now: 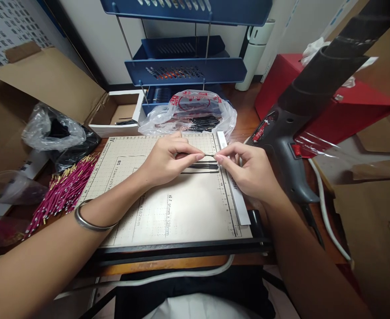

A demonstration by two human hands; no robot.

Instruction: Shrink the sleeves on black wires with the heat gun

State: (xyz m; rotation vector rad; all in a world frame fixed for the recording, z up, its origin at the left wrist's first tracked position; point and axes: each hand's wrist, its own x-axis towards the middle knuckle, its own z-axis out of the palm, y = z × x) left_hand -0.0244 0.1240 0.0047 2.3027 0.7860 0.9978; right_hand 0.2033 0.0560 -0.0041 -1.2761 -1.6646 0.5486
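Observation:
Over the cream board of a paper cutter [188, 208], my left hand [166, 159] pinches a thin black wire-like strand [209, 154] between thumb and forefinger. My right hand [250, 168] grips the strand's right end with its fingertips, beside the cutter's white strip [235, 186]. Only a short length shows between the two hands. Just below the fingers, several similar black strands [203, 166] lie side by side on the board. A single one rests slightly nearer to me. Exactly what the strands are made of cannot be made out.
Behind the board is a clear plastic bag [226, 117] of black strands. A dark heat gun [281, 137] stands at right, before a red box [348, 106]. Purple gold-tipped strands [65, 190] lie at left. A blue rack [185, 71] rises behind; a white cable [181, 277] crosses the front.

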